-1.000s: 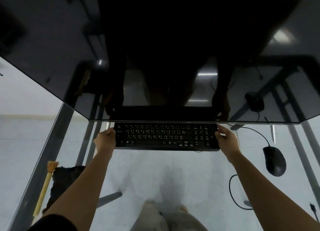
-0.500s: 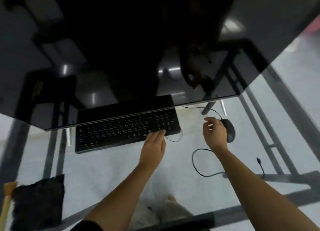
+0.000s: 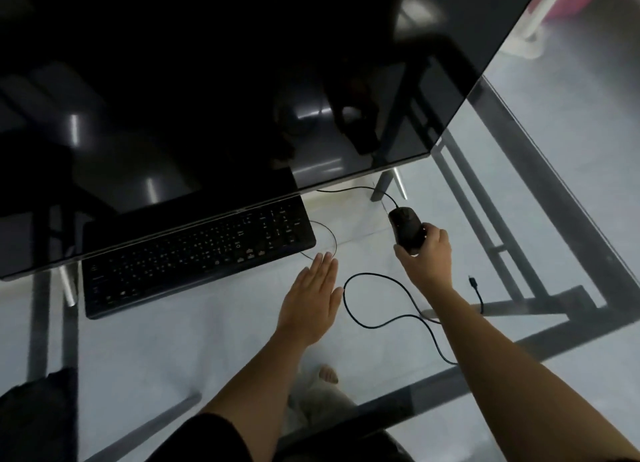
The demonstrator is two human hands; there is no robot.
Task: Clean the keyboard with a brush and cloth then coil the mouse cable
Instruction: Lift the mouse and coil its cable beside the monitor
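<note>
1. Glass formed the tabletop (image 3: 207, 340) in the head view, and a dark monitor (image 3: 207, 97) filled the upper left of the frame.
2. A black keyboard (image 3: 197, 257) lay left of centre.
3. Right of centre, the right hand (image 3: 427, 257) grasped the black mouse (image 3: 406, 231).
4. At centre, the left hand (image 3: 311, 302) was released, fingers straight, holding nothing.
5. The mouse cable (image 3: 363, 273) looped loosely between the forearms.

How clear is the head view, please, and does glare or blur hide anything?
Head view: dim overall; the monitor mirrors light streaks; the keyboard legends are too faint to read; the right hand on the mouse is fairly sharp.
</note>
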